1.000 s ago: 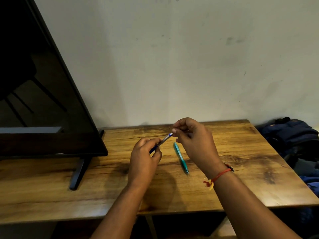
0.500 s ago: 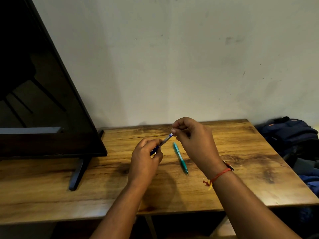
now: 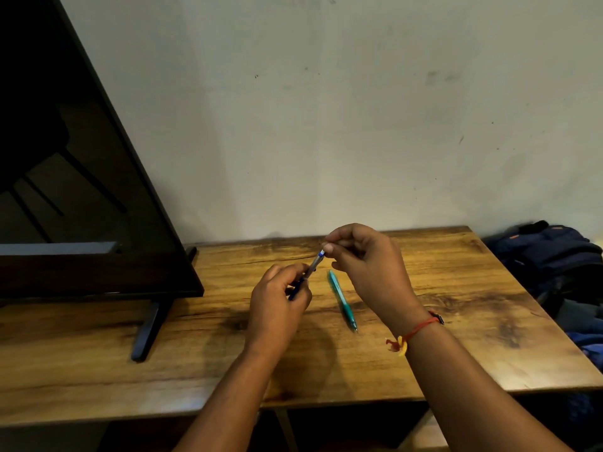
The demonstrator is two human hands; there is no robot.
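Note:
A blue and grey pen (image 3: 314,264) is held above the wooden table (image 3: 456,337), tilted up to the right. My left hand (image 3: 277,305) grips its lower, dark blue end. My right hand (image 3: 365,269) pinches its upper tip between thumb and fingers; a red thread is tied round that wrist. A teal pen (image 3: 342,300) lies flat on the table between my two hands, its point towards me.
A large dark television (image 3: 81,190) stands on the left of the table on a black foot (image 3: 148,331). A pale wall rises behind. Dark blue bags (image 3: 551,256) lie beyond the table's right edge.
Both hands hold the blue pen as before, with only a slight shift. The teal pen has not moved.

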